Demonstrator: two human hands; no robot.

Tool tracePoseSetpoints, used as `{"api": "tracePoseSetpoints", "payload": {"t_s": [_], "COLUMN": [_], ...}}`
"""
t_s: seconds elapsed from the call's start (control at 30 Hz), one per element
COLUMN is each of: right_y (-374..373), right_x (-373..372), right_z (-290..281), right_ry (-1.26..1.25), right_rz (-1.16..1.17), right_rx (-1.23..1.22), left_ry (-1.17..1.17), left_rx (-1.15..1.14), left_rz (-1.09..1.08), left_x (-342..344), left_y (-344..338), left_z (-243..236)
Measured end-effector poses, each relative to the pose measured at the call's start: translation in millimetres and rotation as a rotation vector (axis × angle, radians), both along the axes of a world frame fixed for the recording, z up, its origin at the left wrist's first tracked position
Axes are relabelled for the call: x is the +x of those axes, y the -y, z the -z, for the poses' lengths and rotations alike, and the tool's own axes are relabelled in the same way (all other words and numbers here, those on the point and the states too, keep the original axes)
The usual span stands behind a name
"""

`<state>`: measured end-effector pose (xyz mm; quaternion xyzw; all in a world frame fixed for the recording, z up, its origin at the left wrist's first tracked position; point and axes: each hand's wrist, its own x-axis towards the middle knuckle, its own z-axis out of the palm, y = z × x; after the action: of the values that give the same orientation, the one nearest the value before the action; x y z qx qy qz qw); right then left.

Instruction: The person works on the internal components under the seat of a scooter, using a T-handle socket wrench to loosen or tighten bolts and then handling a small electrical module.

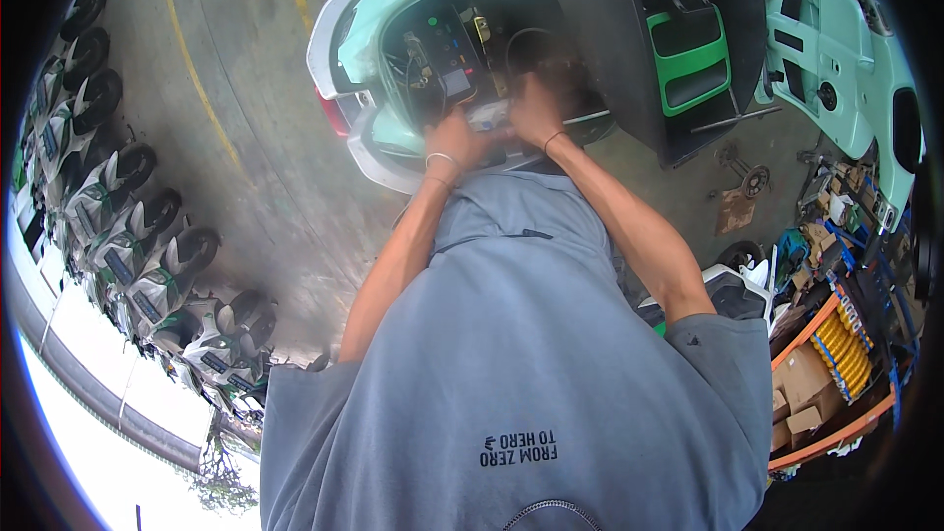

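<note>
Both my hands are over the opened body of a mint-green and white scooter (339,39). At the near edge of its compartment, my left hand (457,141) is closed, fingers curled inward. Close to its right, my right hand (536,113) is closed too, thumb side toward the left hand. A small pale piece (487,118) shows between them; the fingers cover what they grip. Just beyond lies a dark panel (447,44) with small coloured parts and a red light. A blurred dark round opening (541,54) sits beyond my right hand.
The scooter's raised black seat (629,49) with a green frame (693,59) stands to the right. A mint-green body panel (816,59) is farther right. Several parked scooters (128,206) line the left. Cardboard boxes (801,379) fill an orange rack at lower right.
</note>
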<state>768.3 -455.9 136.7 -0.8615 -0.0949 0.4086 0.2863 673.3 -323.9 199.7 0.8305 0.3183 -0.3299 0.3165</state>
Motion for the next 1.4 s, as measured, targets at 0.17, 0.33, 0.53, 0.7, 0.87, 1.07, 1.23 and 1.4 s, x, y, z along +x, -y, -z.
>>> {"api": "tracePoseSetpoints", "payload": {"t_s": [0.17,0.33,0.53,0.7,0.87,1.07,1.23,1.4], "right_y": [-6,-9,1,9,8,-2,-1,-6], "right_x": [4,3,10,26,32,25,11,-1], "right_z": [-2,0,6,-9,-2,-11,3,0], "right_ry": [-0.099,-0.121,-0.133,-0.499,-0.553,-0.358,-0.131,-0.123], "right_rz": [0.039,0.02,-0.036,0.143,0.139,0.053,-0.001,0.025], "right_rx": [0.05,0.08,0.202,0.336,0.319,0.236,0.233,0.145], "left_ry": [0.025,-0.101,-0.194,-0.16,-0.181,-0.113,-0.117,-0.135], "left_rx": [0.047,-0.168,-0.055,-0.151,-0.19,-0.15,-0.085,-0.04], "left_rz": [-0.103,-0.13,-0.115,-0.184,-0.18,-0.129,-0.11,-0.125], "left_x": [-2,6,20,13,18,16,17,19], "left_y": [4,-16,-10,-18,-23,-20,-16,-13], "left_z": [9,14,-7,-1,-7,-15,-14,-11]}}
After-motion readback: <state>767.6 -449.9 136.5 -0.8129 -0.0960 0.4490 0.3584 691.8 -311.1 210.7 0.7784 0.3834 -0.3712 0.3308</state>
